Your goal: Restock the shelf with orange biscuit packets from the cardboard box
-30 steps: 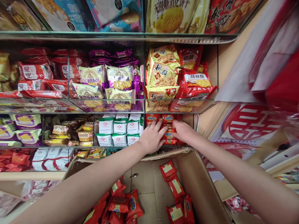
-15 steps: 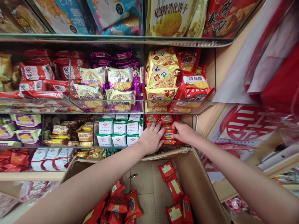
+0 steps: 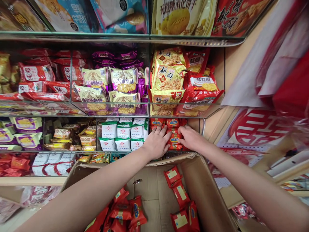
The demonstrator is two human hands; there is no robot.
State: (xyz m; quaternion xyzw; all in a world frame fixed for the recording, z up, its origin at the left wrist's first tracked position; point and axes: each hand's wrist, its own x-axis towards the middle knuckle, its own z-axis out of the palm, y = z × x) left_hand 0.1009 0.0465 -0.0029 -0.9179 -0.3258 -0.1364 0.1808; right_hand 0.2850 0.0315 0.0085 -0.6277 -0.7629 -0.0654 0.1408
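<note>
Our left hand (image 3: 155,141) lies spread on the red packets (image 3: 172,123), our right hand (image 3: 190,138) alongside, hold unclear; we should press evenly.

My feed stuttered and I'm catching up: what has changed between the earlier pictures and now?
The left hand has drawn its fingers slightly leftward, uncovering a little more of the shelved red packets. The right hand has barely shifted. No pick-up or release shows. The loose red packets in the cardboard box stayed as they were.
</note>
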